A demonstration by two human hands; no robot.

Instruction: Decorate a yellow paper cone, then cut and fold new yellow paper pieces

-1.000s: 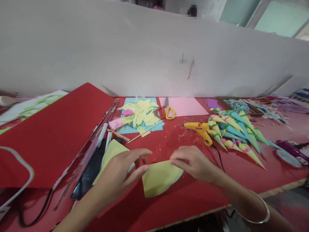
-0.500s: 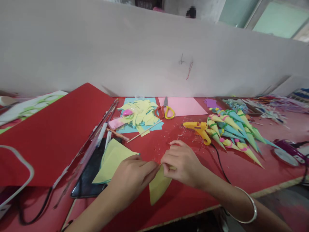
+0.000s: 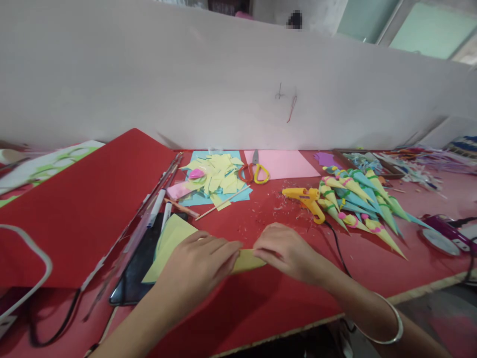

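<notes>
A piece of yellow paper (image 3: 246, 262), rolled or curled into a narrow shape, spans the gap between my two hands, just above the red tabletop. My left hand (image 3: 204, 261) grips its left end with fingers curled over it. At the other end, my right hand (image 3: 285, 253) pinches the paper between thumb and fingers. Partly behind my left hand lies a stack of yellow and blue paper pieces (image 3: 167, 243), on a dark flat object (image 3: 130, 286). Beyond my right hand a yellow glue gun (image 3: 305, 199) rests on its side.
Finished-looking paper cones (image 3: 361, 191) with green and pink trim are heaped at right. Paper scraps (image 3: 218, 171), scissors (image 3: 257, 171) and a thin stick (image 3: 223, 203) lie toward the wall. A large red board (image 3: 82, 209) leans at left. The glue gun's cord (image 3: 338, 246) runs past my right forearm.
The yellow paper hung as a wide flap below my fingers; now it is a narrow, level strip. My right hand has moved slightly right, widening the gap between the hands.
</notes>
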